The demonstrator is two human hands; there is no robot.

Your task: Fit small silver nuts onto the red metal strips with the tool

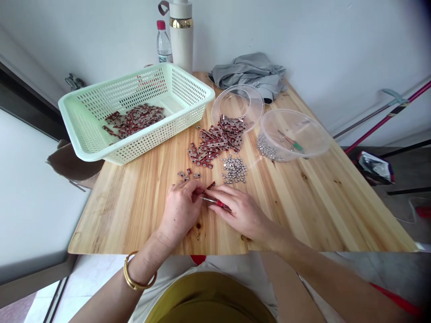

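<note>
My left hand [183,202] is closed in a pinch near the table's front middle, at the lower end of a small dark red strip [211,185]. Its fingertips partly hide the strip. My right hand [240,208] lies just to the right, with a thin screwdriver [220,203] with a red handle between thumb and fingers. The metal shaft points left, toward the left fingertips. Right beyond the hands are a few loose small metal pieces [184,176] and a pile of small silvery discs [234,169]. Farther back lies a heap of red strips with metal fittings [218,139].
A pale green basket [158,134] holding more red strips stands back left. To the right is a clear round tub [292,130] with small metal parts and a green-handled tool; its clear lid [257,96] lies nearby. Behind are grey cloth [249,72], a tumbler [182,40] and a bottle [164,45].
</note>
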